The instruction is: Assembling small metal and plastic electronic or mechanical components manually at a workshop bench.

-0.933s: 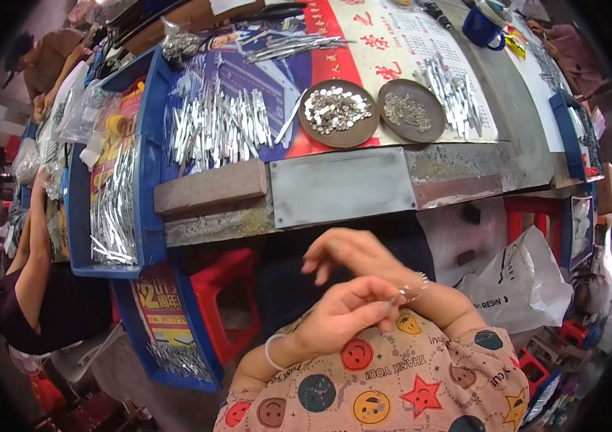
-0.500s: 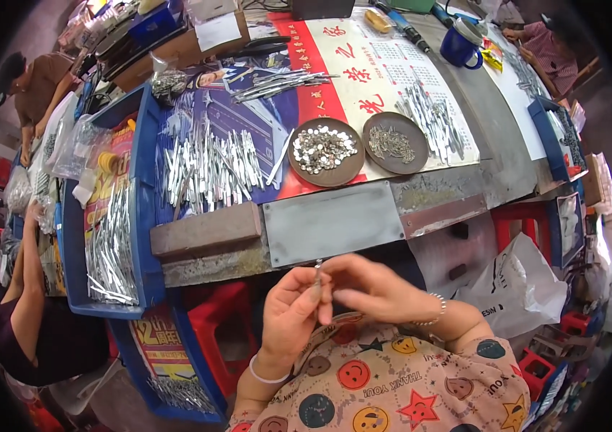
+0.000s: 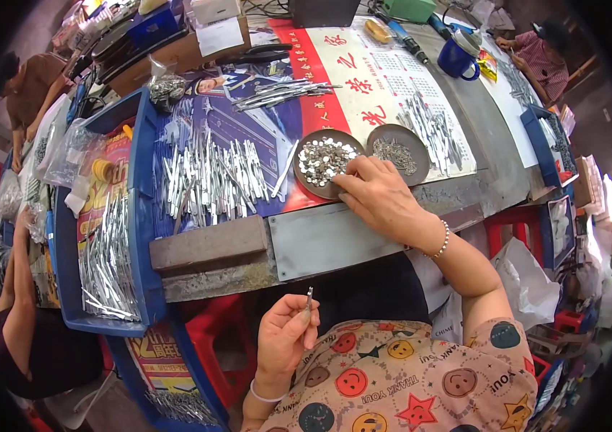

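A blue mug [image 3: 457, 56] stands beyond a blue tray [image 3: 144, 288] of metal strips.

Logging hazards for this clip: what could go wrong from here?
1. The right hand reaches into the round brown dish of small silvery pieces, which sits near the table edge; a nudge might tip it.
2. The left hand pinches a thin metal pin over the lap; a loose grip could drop it.

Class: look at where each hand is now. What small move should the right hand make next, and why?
Probably pinch one small metal piece from the left dish: the right hand has its fingers at that dish's rim, while the left hand holds a thin metal pin upright, apart and waiting.
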Demonstrator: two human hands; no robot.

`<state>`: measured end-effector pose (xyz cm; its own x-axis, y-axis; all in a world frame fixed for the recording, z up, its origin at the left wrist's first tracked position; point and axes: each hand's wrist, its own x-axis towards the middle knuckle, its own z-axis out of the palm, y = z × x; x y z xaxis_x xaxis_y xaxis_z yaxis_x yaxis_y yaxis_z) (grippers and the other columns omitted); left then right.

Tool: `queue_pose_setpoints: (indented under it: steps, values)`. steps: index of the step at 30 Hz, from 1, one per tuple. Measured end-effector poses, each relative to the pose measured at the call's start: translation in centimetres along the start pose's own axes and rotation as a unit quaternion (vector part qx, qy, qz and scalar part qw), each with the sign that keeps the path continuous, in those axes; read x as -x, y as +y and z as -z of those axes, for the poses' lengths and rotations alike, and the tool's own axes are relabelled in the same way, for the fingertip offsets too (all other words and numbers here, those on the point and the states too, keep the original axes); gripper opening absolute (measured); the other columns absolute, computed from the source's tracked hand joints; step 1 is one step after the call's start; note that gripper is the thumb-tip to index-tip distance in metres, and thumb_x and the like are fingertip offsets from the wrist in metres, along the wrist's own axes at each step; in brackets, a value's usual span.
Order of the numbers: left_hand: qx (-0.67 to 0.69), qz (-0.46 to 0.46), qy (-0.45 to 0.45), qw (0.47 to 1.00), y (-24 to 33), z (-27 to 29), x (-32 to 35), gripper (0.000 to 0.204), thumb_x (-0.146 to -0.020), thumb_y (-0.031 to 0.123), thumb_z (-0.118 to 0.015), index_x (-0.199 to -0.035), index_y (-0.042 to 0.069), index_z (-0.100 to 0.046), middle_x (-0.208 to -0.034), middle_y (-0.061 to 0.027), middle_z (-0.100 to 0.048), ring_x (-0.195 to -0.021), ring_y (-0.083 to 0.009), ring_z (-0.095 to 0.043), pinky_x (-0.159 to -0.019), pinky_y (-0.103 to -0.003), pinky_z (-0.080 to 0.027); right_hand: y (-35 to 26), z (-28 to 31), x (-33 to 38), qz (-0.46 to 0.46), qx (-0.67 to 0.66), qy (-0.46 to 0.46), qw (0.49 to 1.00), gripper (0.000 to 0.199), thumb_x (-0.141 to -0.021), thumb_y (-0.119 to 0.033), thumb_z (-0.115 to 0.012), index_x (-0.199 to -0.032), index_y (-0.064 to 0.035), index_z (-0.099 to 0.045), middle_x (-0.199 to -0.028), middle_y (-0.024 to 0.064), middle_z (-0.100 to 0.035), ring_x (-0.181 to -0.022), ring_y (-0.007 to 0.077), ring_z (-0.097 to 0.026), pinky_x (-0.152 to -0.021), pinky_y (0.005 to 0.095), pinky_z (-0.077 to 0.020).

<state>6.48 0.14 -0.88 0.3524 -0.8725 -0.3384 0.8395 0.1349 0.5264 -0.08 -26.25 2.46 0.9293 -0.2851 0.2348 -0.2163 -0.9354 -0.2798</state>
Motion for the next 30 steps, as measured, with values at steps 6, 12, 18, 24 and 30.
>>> queue_pose_setpoints:
  steps: [6,12,18,24,30]
  values:
    - [-0.005,0.008,0.003,1.000,-0.1,0.0,-0.2,0.016,-0.091,0.005,-0.054,-0.105,-0.004,-0.056,-0.084,-0.0079,-0.060,-0.053,-0.0077,-0.047,-0.048,-0.018,-0.039,0.0,0.1,-0.9,0.035,0.022,-0.014,0.999,0.022,-0.081,-0.014,-0.063,-0.101,-0.0059,-0.061,-0.096,0.0093,-0.052,-0.094,0.0253,-0.051,-0.085,0.0377,-0.0380]
    - [-0.012,0.011,-0.009,1.000,-0.6,-0.7,-0.5,0.016,-0.092,0.004,-0.053,-0.106,-0.004,-0.056,-0.085,-0.0080,-0.059,-0.054,-0.0073,-0.047,-0.049,-0.018,-0.038,0.3,0.7,-1.2,0.072,-0.013,-0.042,0.996,0.018,-0.080,-0.015,-0.064,-0.095,-0.0055,-0.059,-0.095,0.0087,-0.052,-0.094,0.0250,-0.050,-0.084,0.0372,-0.0370]
    - [-0.038,-0.008,0.013,0.999,-0.8,-1.6,-0.4,0.016,-0.092,0.003,-0.053,-0.106,-0.003,-0.056,-0.086,-0.0077,-0.059,-0.056,-0.0074,-0.047,-0.050,-0.018,-0.038,1.1,0.5,-1.0,0.069,-0.059,-0.040,0.995,0.013,-0.080,-0.012,-0.063,-0.088,-0.0040,-0.055,-0.094,0.0097,-0.052,-0.093,0.0259,-0.051,-0.083,0.0372,-0.0369]
    - [-0.071,-0.053,0.055,0.995,-1.2,-2.8,-0.2,0.016,-0.091,0.001,-0.055,-0.107,0.000,-0.056,-0.087,-0.0061,-0.059,-0.060,-0.0076,-0.048,-0.055,-0.018,-0.038,-1.9,2.7,1.7,0.057,-0.208,0.033,0.976,0.011,-0.077,-0.005,-0.064,-0.080,-0.0040,-0.054,-0.072,0.0085,-0.054,-0.071,0.0279,-0.055,-0.069,0.0366,-0.0423]
    - [-0.111,-0.086,0.041,0.989,-2.6,-3.6,-0.6,0.017,-0.093,0.004,-0.053,-0.109,0.001,-0.056,-0.091,-0.0043,-0.060,-0.065,-0.0060,-0.050,-0.057,-0.018,-0.040,-4.8,2.0,7.9,-0.076,-0.464,0.006,0.882,0.011,-0.074,0.004,-0.065,-0.080,-0.0014,-0.058,-0.077,0.0082,-0.061,-0.069,0.0194,-0.059,-0.063,0.0279,-0.0469]
